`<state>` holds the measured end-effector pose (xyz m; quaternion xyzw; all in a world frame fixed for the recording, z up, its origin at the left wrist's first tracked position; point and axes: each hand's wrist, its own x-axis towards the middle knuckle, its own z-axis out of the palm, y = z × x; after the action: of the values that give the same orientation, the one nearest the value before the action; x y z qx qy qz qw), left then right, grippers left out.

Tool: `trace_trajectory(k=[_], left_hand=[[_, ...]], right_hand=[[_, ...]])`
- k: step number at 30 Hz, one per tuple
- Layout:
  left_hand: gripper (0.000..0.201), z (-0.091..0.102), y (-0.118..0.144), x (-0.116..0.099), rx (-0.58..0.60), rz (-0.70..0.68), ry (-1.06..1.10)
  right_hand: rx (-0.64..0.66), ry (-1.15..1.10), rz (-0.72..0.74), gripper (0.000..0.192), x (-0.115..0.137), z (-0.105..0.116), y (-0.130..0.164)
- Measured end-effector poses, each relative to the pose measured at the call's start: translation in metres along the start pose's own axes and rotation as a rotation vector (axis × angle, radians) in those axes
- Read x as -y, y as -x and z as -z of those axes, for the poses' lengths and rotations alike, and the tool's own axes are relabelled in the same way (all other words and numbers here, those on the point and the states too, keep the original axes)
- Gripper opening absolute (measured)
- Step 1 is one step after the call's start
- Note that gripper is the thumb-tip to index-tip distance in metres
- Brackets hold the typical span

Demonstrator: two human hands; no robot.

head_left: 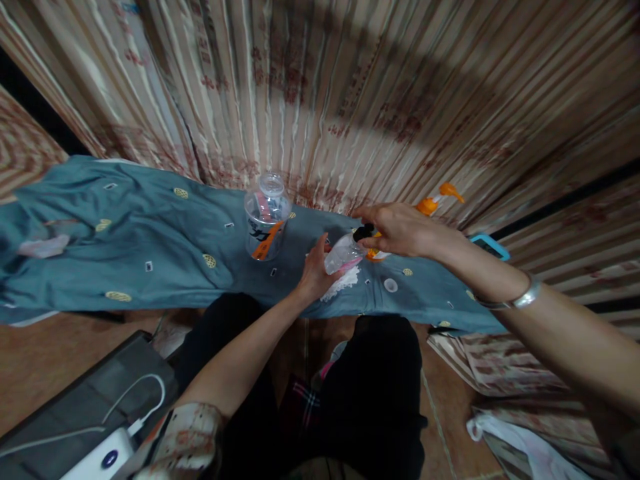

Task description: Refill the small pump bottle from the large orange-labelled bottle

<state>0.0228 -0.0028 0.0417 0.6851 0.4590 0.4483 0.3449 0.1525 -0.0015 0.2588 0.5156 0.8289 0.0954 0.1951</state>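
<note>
My right hand point(395, 228) grips the black top of a small clear bottle point(343, 254) with pink liquid, tilted over the teal cloth point(150, 233). Just below that bottle, my left hand point(316, 270) has its palm turned up and fingers apart, touching a white lacy piece point(344, 283) on the cloth. A silver bangle point(523, 298) circles my right wrist. To the left stands a clear plastic jar point(267, 217) with an orange strip on its label.
An orange pump dispenser point(440, 197) stands behind my right hand. A light blue device point(490, 245) lies at the right. A striped curtain point(350, 87) hangs behind. A power bank with white cable point(113, 453) sits lower left on a dark case.
</note>
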Motion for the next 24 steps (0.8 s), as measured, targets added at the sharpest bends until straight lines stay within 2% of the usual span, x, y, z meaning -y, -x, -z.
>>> trace_trajectory(k=[4,6,10,12,15,21,24], left_hand=[[0.099,-0.0022,-0.0003,0.0022,-0.017,0.011,0.003],[0.098,-0.0028,-0.0004,0.0029,-0.023,0.011,0.007],[0.099,-0.0028,-0.0006,0.0032,-0.022,-0.01,0.019],[0.099,-0.0023,-0.0008,0.0028,-0.018,-0.006,0.016],[0.098,-0.0014,-0.0011,0.0011,-0.011,0.01,0.009],[0.097,-0.0004,-0.0011,-0.0017,-0.011,0.016,0.008],[0.098,-0.0007,-0.0012,-0.0007,-0.011,0.02,0.014]], right_hand=[[0.013,0.001,-0.009,0.037,-0.0019,-0.0017,-0.001],[0.009,0.007,-0.038,0.045,-0.0018,-0.0019,-0.001],[0.014,-0.048,0.01,0.043,-0.0015,-0.0007,0.0001],[0.025,-0.028,-0.004,0.034,-0.0016,-0.0007,0.0001],[0.015,0.006,-0.05,0.046,-0.0022,-0.0024,-0.001],[0.022,-0.001,-0.009,0.035,-0.0034,-0.0051,-0.0024],[0.025,0.009,-0.027,0.043,-0.0037,-0.0049,-0.0021]])
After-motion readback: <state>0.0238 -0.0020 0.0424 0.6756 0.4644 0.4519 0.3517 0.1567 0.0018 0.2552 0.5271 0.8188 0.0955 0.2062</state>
